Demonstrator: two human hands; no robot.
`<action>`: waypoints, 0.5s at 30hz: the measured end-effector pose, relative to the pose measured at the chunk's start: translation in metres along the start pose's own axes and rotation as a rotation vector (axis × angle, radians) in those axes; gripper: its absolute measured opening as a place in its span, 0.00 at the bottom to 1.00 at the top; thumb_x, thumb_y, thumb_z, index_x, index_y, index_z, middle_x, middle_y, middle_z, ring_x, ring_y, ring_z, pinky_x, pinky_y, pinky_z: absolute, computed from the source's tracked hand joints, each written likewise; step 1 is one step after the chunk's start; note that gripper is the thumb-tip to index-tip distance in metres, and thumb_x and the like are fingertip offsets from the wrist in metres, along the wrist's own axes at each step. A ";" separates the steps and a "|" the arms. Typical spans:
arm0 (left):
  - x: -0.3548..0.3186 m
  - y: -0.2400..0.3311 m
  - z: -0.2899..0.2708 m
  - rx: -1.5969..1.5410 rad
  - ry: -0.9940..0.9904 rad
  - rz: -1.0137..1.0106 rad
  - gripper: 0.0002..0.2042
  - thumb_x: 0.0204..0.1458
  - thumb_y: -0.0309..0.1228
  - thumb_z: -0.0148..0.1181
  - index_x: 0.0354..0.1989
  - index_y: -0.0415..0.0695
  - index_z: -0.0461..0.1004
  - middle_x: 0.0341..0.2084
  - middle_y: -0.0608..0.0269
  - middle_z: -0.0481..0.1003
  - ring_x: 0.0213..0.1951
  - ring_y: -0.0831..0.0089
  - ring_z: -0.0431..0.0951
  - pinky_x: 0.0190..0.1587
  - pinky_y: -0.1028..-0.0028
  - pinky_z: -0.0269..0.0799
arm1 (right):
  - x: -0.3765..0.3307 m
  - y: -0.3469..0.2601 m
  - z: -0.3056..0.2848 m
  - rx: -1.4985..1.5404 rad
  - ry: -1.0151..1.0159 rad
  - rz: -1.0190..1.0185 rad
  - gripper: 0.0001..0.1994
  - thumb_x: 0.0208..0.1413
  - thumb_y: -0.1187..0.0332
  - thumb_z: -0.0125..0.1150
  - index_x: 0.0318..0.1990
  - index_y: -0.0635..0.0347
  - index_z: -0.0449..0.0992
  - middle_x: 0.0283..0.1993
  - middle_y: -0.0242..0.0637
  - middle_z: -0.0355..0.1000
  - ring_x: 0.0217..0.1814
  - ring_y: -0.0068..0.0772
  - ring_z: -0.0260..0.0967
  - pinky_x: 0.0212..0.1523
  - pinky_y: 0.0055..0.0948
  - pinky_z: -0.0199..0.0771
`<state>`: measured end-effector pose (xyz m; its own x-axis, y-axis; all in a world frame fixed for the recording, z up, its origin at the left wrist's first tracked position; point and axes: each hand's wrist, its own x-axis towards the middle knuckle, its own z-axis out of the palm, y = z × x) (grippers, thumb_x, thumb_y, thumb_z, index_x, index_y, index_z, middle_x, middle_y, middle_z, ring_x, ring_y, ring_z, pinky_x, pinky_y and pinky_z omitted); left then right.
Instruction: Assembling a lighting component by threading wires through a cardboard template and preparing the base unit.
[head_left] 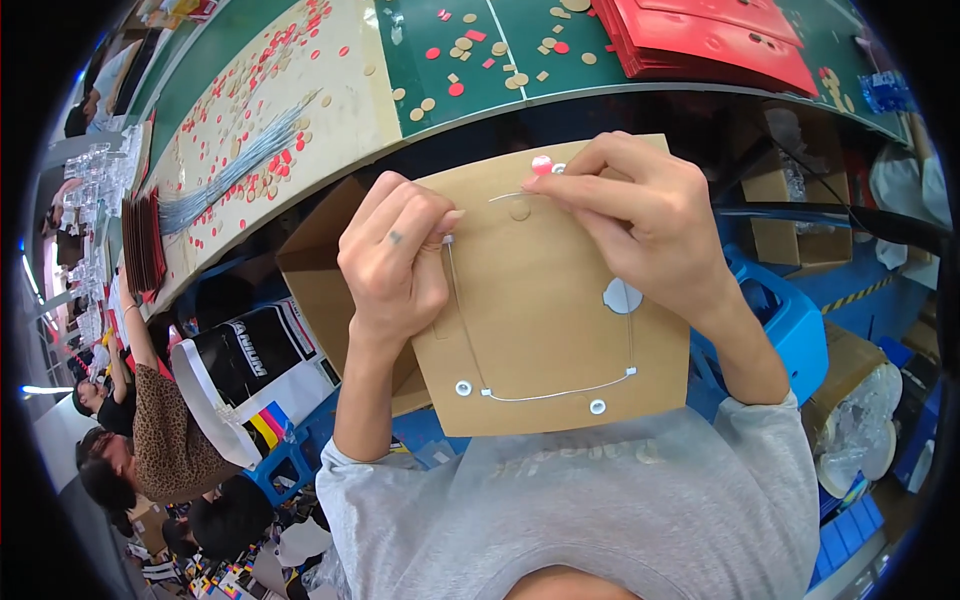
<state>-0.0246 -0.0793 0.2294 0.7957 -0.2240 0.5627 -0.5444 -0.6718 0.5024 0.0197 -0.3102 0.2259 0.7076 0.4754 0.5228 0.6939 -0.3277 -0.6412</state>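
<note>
A brown cardboard sheet [540, 320] rests upright against my lap and chest, below the table edge. Along its lower part a thin white cord [560, 394] passes through small white fasteners, and strands run up both sides. Two white eyelets [598, 407] sit near its bottom edge. My left hand [395, 255] is closed in a pinch at the upper left of the sheet, beside the cord's upper fastener; what its fingertips hold is hidden. Near the top edge, my right hand [640, 195] pinches a short white cord end, with a pink-and-white round piece [543, 165] by its fingertips.
Ahead stands a green table [460, 90] strewn with red and tan discs. Red folders [700, 40] are stacked at its right, and a bundle of silvery cords [235, 170] lies at left. A blue stool [770, 320] stands right. Other people sit at far left.
</note>
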 end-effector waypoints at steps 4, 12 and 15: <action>-0.008 -0.003 0.002 -0.089 0.053 -0.065 0.07 0.41 0.10 0.62 0.24 0.35 0.72 0.19 0.59 0.71 0.23 0.65 0.69 0.26 0.72 0.65 | -0.003 0.001 0.002 -0.026 0.031 0.010 0.16 0.44 0.83 0.69 0.43 0.57 0.86 0.31 0.35 0.76 0.30 0.31 0.74 0.28 0.26 0.74; 0.003 0.017 0.008 -0.015 0.007 -0.074 0.07 0.44 0.15 0.69 0.32 0.36 0.81 0.24 0.60 0.76 0.27 0.68 0.74 0.29 0.73 0.70 | -0.002 0.013 -0.006 0.103 0.109 0.174 0.12 0.49 0.82 0.69 0.41 0.58 0.87 0.32 0.34 0.78 0.31 0.27 0.74 0.29 0.22 0.73; -0.008 0.021 0.008 -0.003 0.018 -0.140 0.11 0.43 0.14 0.70 0.36 0.38 0.84 0.27 0.60 0.77 0.29 0.68 0.75 0.31 0.73 0.72 | -0.004 0.011 -0.008 0.110 0.139 0.174 0.10 0.49 0.82 0.69 0.39 0.58 0.87 0.32 0.34 0.79 0.31 0.27 0.75 0.29 0.21 0.73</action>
<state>-0.0405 -0.0969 0.2303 0.8591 -0.1151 0.4986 -0.4290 -0.6933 0.5791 0.0256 -0.3225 0.2206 0.8318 0.3003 0.4669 0.5470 -0.2999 -0.7816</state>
